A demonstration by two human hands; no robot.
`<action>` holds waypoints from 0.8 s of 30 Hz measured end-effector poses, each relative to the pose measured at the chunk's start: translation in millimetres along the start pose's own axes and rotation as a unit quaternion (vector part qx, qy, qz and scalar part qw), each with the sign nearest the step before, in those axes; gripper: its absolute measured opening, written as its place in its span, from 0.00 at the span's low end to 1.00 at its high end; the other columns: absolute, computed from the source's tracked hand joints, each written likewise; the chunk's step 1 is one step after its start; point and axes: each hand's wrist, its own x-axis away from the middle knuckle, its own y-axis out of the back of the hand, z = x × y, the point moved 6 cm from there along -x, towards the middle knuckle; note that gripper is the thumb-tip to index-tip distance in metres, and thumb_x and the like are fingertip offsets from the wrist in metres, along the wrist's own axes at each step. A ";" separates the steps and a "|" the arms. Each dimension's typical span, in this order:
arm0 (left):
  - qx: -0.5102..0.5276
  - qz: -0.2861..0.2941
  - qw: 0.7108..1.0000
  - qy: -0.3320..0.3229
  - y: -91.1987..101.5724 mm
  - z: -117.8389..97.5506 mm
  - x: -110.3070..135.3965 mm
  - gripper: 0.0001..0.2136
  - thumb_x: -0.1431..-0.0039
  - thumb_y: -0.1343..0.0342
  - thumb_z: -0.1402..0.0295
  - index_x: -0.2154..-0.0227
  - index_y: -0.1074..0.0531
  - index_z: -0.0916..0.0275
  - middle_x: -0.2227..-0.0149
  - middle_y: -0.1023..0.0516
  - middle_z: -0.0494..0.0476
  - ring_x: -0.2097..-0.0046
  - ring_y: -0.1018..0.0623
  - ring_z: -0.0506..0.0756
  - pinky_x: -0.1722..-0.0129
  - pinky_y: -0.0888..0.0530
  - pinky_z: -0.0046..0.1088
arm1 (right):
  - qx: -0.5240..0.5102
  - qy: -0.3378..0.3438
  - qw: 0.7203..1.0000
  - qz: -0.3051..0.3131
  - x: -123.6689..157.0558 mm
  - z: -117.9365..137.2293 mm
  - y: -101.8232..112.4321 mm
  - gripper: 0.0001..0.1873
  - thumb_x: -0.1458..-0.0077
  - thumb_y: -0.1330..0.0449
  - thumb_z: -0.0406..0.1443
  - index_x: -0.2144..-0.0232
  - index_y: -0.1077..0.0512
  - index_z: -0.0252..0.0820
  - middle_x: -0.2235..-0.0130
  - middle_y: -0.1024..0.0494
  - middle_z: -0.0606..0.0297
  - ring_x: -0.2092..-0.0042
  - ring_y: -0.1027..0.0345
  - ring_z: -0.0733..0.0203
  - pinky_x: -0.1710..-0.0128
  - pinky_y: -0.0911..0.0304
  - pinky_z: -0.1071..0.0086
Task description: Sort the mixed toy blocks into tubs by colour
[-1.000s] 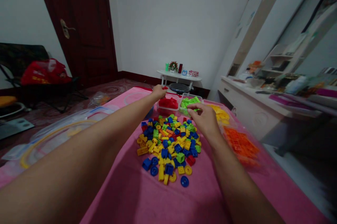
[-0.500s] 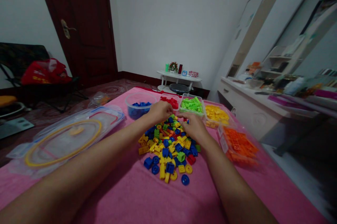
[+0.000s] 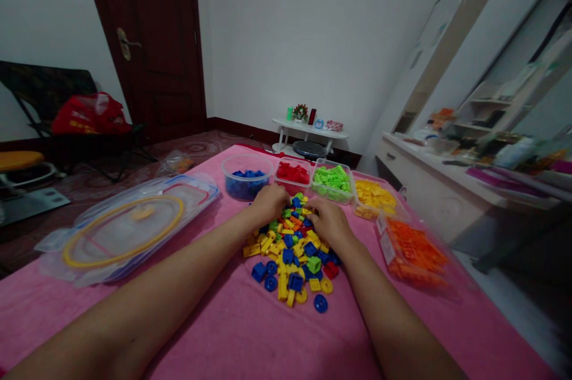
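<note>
A loose pile of mixed toy building bricks, yellow, blue, green, red and orange, lies on the pink cloth. At the pile's far left edge is my left hand, its fingers bent down and closed together; whatever they hold is hidden. Across from it, my right hand reaches into the far right of the pile, thumb and fingers drawn together at the bricks. What it grips is too small to make out. Just beyond the hands stand a round tub of blue bricks and a box of red bricks.
Farther right are boxes of green bricks, yellow bricks and orange bricks. Stacked clear lids lie at left, one with a yellow ring. Beyond the table are a low white shelf and a cluttered dresser.
My left hand has drawn back slightly toward me, uncovering more of the red box. My right hand stays at the pile's right side. The whole view has shifted a little.
</note>
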 end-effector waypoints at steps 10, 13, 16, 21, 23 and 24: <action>-0.033 0.002 0.998 0.054 8.0 7.2 6.1 0.11 0.50 0.46 0.69 0.65 0.21 0.58 0.63 0.21 0.59 0.59 0.24 0.57 0.60 0.31 0.28 | 0.032 -0.050 0.997 0.054 -0.1 -8.8 28.1 0.17 0.55 0.39 0.35 0.59 0.24 0.45 0.62 0.22 0.63 0.62 0.31 0.59 0.66 0.42 0.71; -0.040 0.002 0.997 0.064 10.8 6.8 7.1 0.10 0.51 0.45 0.68 0.67 0.21 0.59 0.64 0.21 0.59 0.60 0.24 0.57 0.62 0.31 0.28 | 0.046 -0.053 0.993 0.098 2.8 -7.2 16.0 0.14 0.55 0.40 0.34 0.63 0.23 0.44 0.62 0.22 0.63 0.62 0.31 0.59 0.66 0.43 0.72; -0.019 0.001 0.998 0.065 19.7 6.7 6.7 0.10 0.53 0.43 0.67 0.67 0.21 0.59 0.66 0.21 0.59 0.62 0.24 0.56 0.64 0.31 0.27 | 0.051 -0.059 0.992 0.096 3.9 -5.3 10.7 0.13 0.54 0.40 0.34 0.64 0.24 0.44 0.63 0.22 0.63 0.62 0.31 0.60 0.66 0.43 0.72; 0.016 0.066 0.997 0.045 32.3 4.8 6.4 0.12 0.54 0.42 0.62 0.66 0.20 0.58 0.67 0.20 0.56 0.67 0.24 0.54 0.70 0.33 0.24 | 0.032 -0.064 0.994 0.077 1.7 -6.8 13.9 0.11 0.56 0.39 0.35 0.66 0.23 0.44 0.65 0.22 0.64 0.63 0.30 0.59 0.68 0.43 0.72; -0.005 0.104 0.994 0.038 31.0 2.9 8.6 0.13 0.54 0.43 0.63 0.65 0.21 0.58 0.67 0.20 0.57 0.67 0.24 0.54 0.70 0.33 0.25 | -0.017 -0.081 0.995 0.047 -0.9 -10.8 17.9 0.11 0.56 0.39 0.35 0.67 0.23 0.43 0.67 0.22 0.63 0.64 0.30 0.59 0.68 0.42 0.71; -0.020 0.121 0.992 0.037 29.2 1.9 10.1 0.13 0.54 0.43 0.64 0.64 0.21 0.58 0.66 0.20 0.57 0.66 0.24 0.55 0.69 0.32 0.25 | -0.061 -0.086 0.994 0.026 -2.4 -12.5 20.0 0.11 0.56 0.39 0.36 0.67 0.23 0.42 0.67 0.22 0.63 0.65 0.30 0.59 0.68 0.41 0.71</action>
